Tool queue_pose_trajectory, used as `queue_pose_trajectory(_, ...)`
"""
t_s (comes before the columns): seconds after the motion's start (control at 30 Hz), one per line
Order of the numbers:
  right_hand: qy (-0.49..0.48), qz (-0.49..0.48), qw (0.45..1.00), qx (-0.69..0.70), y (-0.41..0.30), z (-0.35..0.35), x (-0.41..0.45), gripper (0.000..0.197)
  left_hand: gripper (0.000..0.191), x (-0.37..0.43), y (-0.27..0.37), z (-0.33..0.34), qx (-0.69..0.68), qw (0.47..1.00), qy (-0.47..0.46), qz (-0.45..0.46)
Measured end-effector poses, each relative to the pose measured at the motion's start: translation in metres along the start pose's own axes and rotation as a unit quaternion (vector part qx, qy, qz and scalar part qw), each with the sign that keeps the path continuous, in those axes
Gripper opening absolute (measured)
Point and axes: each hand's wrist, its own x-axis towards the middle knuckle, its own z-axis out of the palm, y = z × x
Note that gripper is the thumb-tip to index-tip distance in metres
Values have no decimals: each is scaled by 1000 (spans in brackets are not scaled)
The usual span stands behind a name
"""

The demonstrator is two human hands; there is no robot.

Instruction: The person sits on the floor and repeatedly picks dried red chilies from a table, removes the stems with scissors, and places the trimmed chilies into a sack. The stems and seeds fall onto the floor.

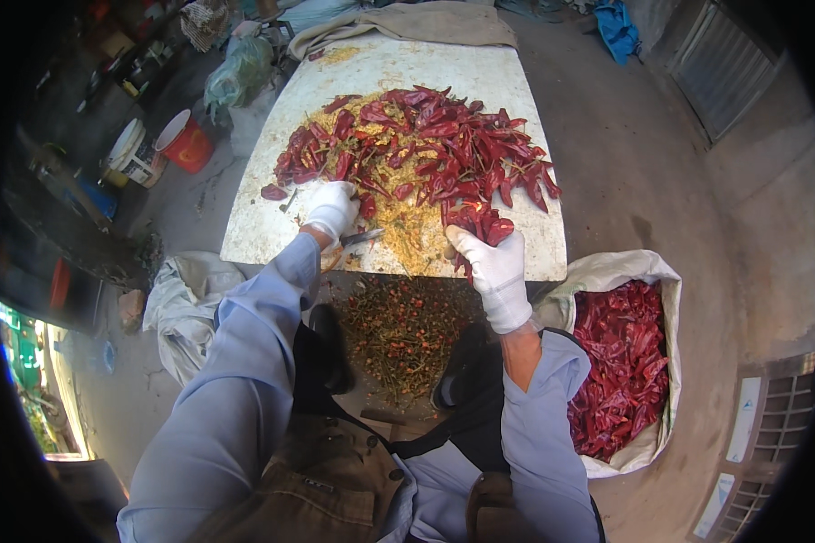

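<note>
My right hand (492,261), in a white glove, grips a bunch of dried red chili peppers (481,218) above the table's near right edge. My left hand (331,207), gloved as well, is curled low over the white tabletop (265,227); a red chili touches its fingertips, but whether it is held cannot be told. Below the left wrist is a cutting tool with a metal blade (363,237) and an orange handle (333,261), partly hidden by the arm. Beyond both hands a heap of dried red chilies (448,132) lies over scattered yellow seeds (407,227).
An open white woven sack (672,380) full of red chilies stands at right. Stems and scraps (407,332) cover the floor between my feet. Leftward are a red bucket (185,142), a white bucket (132,153) and a crumpled pale sack (190,305). Folded cloth (421,24) covers the table's far end.
</note>
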Motion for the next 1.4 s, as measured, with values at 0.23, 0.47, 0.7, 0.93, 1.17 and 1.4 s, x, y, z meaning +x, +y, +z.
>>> queue_pose_trajectory(0.23,26,-31,993,112,32,7,19,23,15,-62,55,-56,-88,937,215,260)
queue_pose_trajectory(0.47,-47,5,970,237,40,17,11,31,23,-101,91,-82,-111,875,264,390)
queue_pose_trajectory(0.7,-17,-49,979,196,40,22,9,27,24,-109,88,-73,-415,860,152,255)
queue_pose_trajectory(0.93,-34,-69,993,84,37,30,4,30,23,-106,82,-74,-369,881,142,259)
queue_pose_trajectory(1.17,-73,-48,986,141,36,31,4,27,14,-111,79,-85,-131,907,198,348)
queue_pose_trajectory(1.4,-65,-13,984,163,37,28,1,22,17,-115,84,-86,-451,877,28,163)
